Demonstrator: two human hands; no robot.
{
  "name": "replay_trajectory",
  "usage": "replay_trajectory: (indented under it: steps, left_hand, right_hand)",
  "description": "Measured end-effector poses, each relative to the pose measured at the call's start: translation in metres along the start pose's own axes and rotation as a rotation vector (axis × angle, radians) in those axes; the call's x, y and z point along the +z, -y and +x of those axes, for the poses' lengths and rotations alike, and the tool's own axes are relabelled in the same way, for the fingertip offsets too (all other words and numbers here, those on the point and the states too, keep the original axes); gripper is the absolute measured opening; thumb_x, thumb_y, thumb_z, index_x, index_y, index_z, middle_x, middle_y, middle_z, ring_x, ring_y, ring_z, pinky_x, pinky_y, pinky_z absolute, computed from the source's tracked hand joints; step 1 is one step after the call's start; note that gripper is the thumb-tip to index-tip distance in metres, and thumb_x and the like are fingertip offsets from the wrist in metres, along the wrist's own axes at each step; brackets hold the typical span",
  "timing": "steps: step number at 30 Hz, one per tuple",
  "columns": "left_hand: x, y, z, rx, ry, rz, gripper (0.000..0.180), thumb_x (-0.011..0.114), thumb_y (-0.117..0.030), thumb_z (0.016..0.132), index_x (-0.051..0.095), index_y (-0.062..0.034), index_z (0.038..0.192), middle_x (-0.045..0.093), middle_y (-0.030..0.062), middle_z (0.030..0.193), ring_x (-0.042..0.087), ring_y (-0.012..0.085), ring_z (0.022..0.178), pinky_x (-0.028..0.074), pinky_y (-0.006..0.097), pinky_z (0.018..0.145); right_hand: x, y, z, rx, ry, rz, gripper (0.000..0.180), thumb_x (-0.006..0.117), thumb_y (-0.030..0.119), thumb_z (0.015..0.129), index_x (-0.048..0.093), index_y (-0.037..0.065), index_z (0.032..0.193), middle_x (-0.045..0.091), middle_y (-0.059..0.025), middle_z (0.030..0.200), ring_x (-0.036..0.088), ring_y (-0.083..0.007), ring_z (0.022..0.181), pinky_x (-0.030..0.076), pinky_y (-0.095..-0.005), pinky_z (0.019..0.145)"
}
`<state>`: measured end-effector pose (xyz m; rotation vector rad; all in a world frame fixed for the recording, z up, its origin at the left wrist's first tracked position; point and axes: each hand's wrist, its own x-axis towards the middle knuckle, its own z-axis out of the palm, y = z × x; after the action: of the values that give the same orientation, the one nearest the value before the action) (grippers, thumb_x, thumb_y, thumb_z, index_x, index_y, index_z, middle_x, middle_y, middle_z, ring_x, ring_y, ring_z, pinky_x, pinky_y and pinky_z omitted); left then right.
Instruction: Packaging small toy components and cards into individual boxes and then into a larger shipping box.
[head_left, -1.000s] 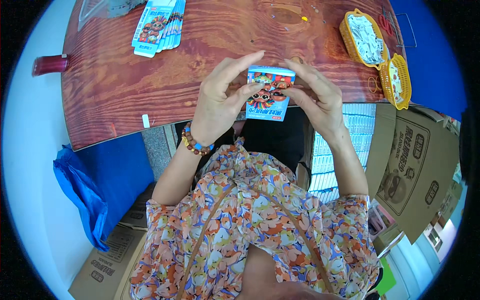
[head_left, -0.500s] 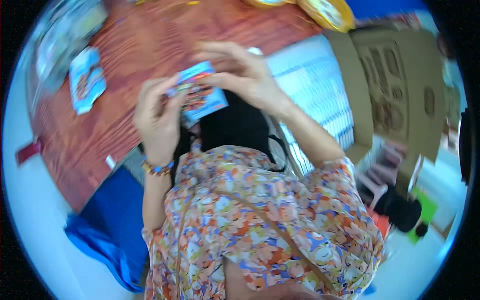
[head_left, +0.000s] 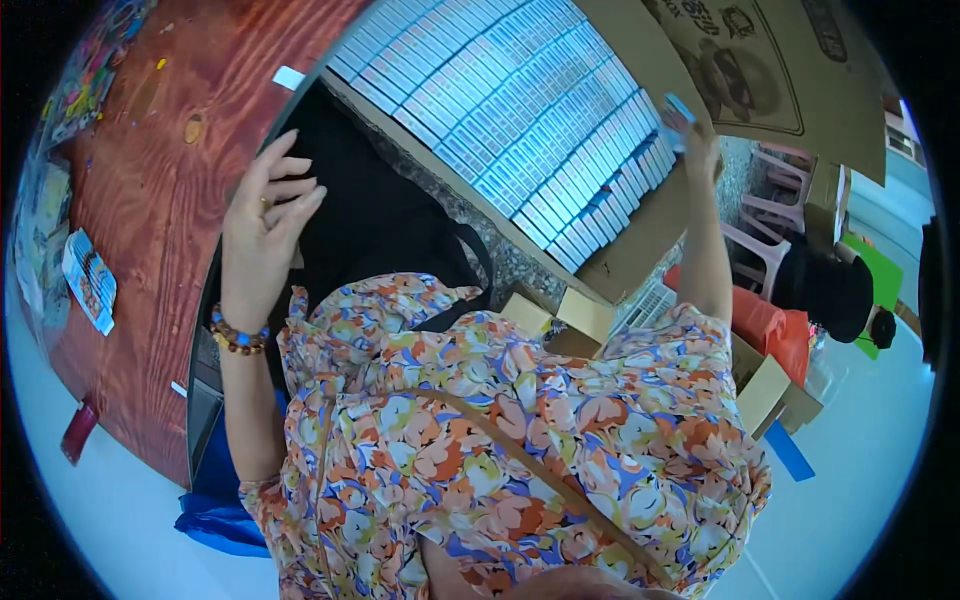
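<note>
- The right hand [head_left: 703,155] is now reaching out to the person's right, over the carton [head_left: 640,240], carrying the small blue box [head_left: 680,106] away from the left hand [head_left: 262,235]; half a second ago both hands were holding it together by the table [head_left: 210,200]. The view is also swinging toward the carton.
- The right fingers are closing around the blue box at one end, though their exact grip is too small to tell.
- The blue box is hovering at the carton's right-hand corner, beside the printed brown flap [head_left: 790,70]; whether it is touching the boxes below cannot be told.
- The left hand is holding nothing; its fingers are parting loosely and bending a little, thumb apart, just beside the table's near edge and above the black cloth [head_left: 370,210] on the lap.
- A beaded bracelet [head_left: 240,340] is circling the left wrist.
- Rows of blue-and-white boxes [head_left: 500,110] are filling most of the carton; toward its lower right corner some are leaning unevenly beside the bare wall.
- A stack of flat blue packages [head_left: 88,285] is lying near the table's left edge.
- A white slip [head_left: 288,78] is lying at the table's near edge.
</note>
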<state>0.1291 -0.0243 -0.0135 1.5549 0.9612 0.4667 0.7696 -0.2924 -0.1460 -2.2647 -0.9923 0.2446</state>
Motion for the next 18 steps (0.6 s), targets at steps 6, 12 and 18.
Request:
replay_trajectory:
  steps: [6,12,18]
  left_hand:
    - [0.0,-0.008,0.01,-0.061,-0.014,0.132,0.053,0.063,-0.005,0.093,0.047,-0.0063,0.143,0.058,0.0113,0.122,0.063,0.0181,0.104,0.054,0.03,0.089]
    - [0.01,-0.015,0.022,-0.082,0.104,0.293,0.052,0.064,-0.006,0.092,0.049,-0.0089,0.142,0.059,0.0127,0.122,0.063,0.0189,0.104,0.054,0.031,0.089]
    - [0.016,-0.017,0.025,-0.124,0.097,0.402,0.051,0.064,-0.008,0.092,0.05,-0.01,0.141,0.06,0.0133,0.12,0.064,0.0208,0.104,0.054,0.032,0.089]
  right_hand:
    - [0.014,0.019,-0.024,0.291,-0.125,-0.728,0.042,0.055,0.036,0.089,0.063,0.014,0.124,0.067,-0.0205,0.114,0.065,-0.0405,0.1,0.051,-0.0498,0.086]
    - [0.019,0.0,-0.03,0.265,-0.079,-0.808,0.029,0.054,0.03,0.091,0.065,0.015,0.113,0.069,-0.015,0.111,0.066,-0.0368,0.098,0.052,-0.0492,0.083]
    - [0.031,-0.031,-0.009,0.156,-0.012,-0.848,0.029,0.059,0.028,0.091,0.065,0.015,0.116,0.068,-0.0132,0.113,0.066,-0.0347,0.1,0.054,-0.0478,0.082]
